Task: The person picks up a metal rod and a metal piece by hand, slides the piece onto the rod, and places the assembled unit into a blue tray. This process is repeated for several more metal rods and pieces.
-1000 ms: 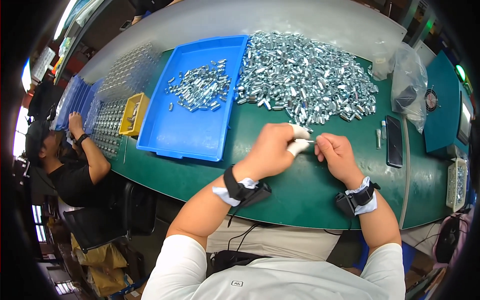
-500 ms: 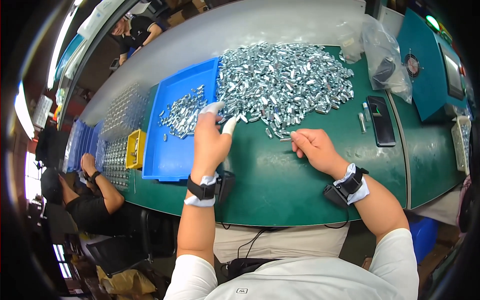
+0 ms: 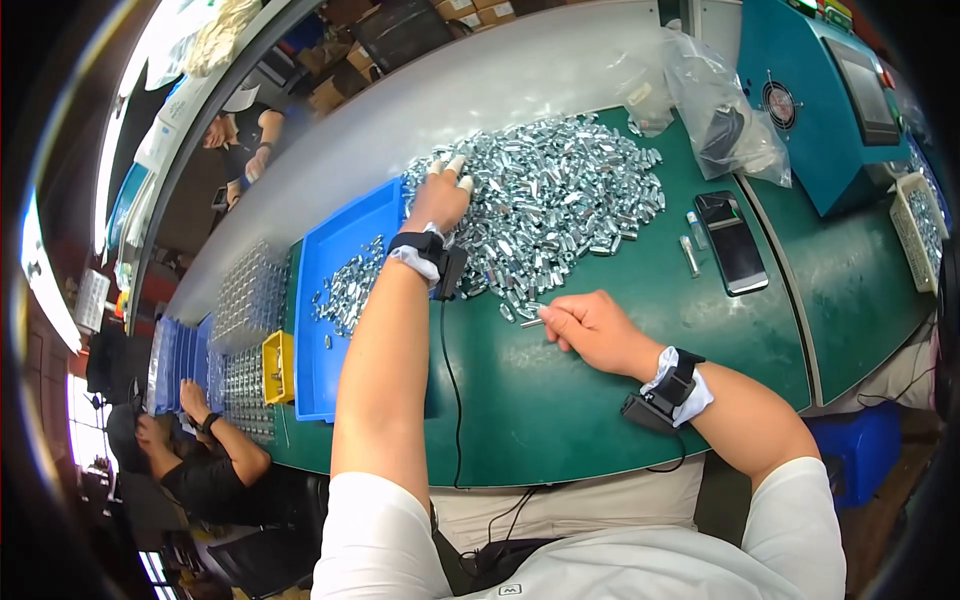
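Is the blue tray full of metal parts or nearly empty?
Nearly empty. The blue tray holds only a small cluster of metal parts; most of its floor is bare.

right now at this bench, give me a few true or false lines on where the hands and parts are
1. The left hand reaches into the pile of metal parts. True.
2. The right hand is lifted high off the table. False: it rests on the green table by a few loose parts.
3. The blue tray is empty. False: it holds some metal parts.
4. A black phone lies right of the pile. True.
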Action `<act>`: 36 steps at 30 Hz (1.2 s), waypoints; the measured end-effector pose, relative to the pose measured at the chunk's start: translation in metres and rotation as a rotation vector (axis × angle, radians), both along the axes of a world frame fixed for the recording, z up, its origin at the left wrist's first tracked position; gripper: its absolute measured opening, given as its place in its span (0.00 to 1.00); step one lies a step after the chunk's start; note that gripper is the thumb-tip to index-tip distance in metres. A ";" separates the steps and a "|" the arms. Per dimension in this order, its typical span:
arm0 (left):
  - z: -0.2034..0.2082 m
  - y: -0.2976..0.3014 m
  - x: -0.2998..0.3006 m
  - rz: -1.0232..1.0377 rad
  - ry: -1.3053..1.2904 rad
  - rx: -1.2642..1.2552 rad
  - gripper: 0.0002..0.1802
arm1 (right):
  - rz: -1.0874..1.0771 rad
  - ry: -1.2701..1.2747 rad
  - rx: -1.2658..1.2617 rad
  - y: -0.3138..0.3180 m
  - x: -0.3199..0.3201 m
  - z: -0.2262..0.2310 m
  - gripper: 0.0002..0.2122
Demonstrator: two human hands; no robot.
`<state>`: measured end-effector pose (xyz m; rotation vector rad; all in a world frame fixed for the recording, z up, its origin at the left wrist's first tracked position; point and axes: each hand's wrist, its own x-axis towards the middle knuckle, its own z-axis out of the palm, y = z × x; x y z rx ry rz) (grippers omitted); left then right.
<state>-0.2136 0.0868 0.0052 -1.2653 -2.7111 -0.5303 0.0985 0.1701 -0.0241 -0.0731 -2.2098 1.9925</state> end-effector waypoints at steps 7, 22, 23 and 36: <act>0.001 -0.036 0.054 -0.017 -0.120 -0.036 0.23 | 0.028 -0.059 0.004 0.006 0.004 0.000 0.19; 0.000 -0.100 0.183 -0.103 -0.017 0.076 0.23 | -0.037 -0.001 -0.024 0.003 0.001 -0.006 0.20; 0.005 -0.103 0.187 -0.072 -0.022 0.066 0.24 | -0.039 0.008 -0.030 0.002 -0.001 -0.005 0.20; -0.003 -0.103 0.184 0.028 0.010 0.224 0.21 | -0.003 -0.050 -0.012 0.001 0.004 0.002 0.20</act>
